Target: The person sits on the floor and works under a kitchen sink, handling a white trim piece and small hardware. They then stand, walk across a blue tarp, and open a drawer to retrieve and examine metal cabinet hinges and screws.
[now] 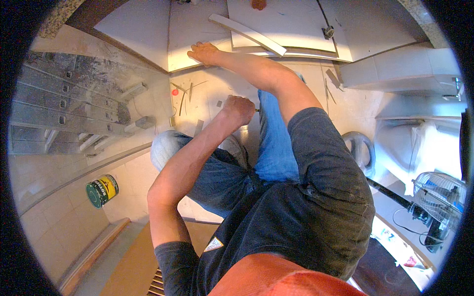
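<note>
My right hand [203, 53] reaches across to the left. Its fingers are spread and lie on the pale lower edge of a cabinet [190, 34], with nothing visible in them. My left hand [240, 109] is closed in a fist between my knees, below the right forearm. A small dark tip shows at its right side, but what it grips I cannot make out. A long white strip [249, 34] lies slantwise against the cabinet front, to the right of my right hand.
Thin offcuts [185, 96] and a red round bit [175, 92] lie on the tiled floor. A folded metal ladder [64, 108] stands left, beyond a glass panel. A green and yellow can [102, 191] sits lower left. A fan [439, 197] stands at right, near a grey hose [363, 150].
</note>
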